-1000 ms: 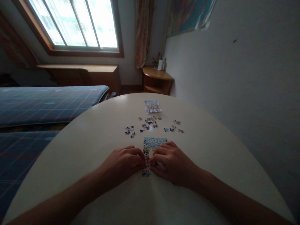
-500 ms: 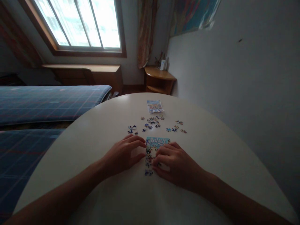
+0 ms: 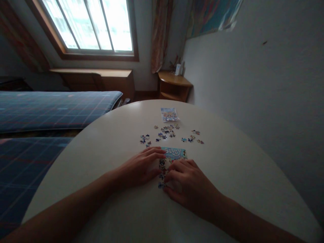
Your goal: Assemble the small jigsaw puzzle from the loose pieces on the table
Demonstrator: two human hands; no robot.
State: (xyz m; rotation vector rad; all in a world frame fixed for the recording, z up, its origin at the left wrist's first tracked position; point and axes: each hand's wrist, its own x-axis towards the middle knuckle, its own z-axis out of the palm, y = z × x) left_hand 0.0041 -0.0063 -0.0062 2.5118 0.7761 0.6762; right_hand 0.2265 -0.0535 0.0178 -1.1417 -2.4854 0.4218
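Observation:
A partly assembled jigsaw puzzle [image 3: 174, 153] lies flat on the white table, with "Bluey" lettering on its blue top strip. My left hand [image 3: 144, 165] rests at its left side. The fingers are stretched out and touch its upper left edge, with the thumb apart below. My right hand [image 3: 186, 180] covers the lower right of the puzzle, fingers curled. Its thumb and forefinger close on a small puzzle piece [image 3: 160, 185] at the bottom left corner, partly hidden by the fingertips. Most of the puzzle's right side is hidden under this hand.
Several loose puzzle pieces [image 3: 167, 130] lie beyond the puzzle, with more in a left group [image 3: 144, 138] and a right group [image 3: 192, 137]. Farther back lies a printed picture packet [image 3: 169, 114]. The round table [image 3: 227, 158] borders a plaid mattress [image 3: 58, 108] and a wall.
My left fingers have moved right onto the puzzle's upper left edge. The bottom corner piece sits closer to the rows above it. The view has shifted slightly.

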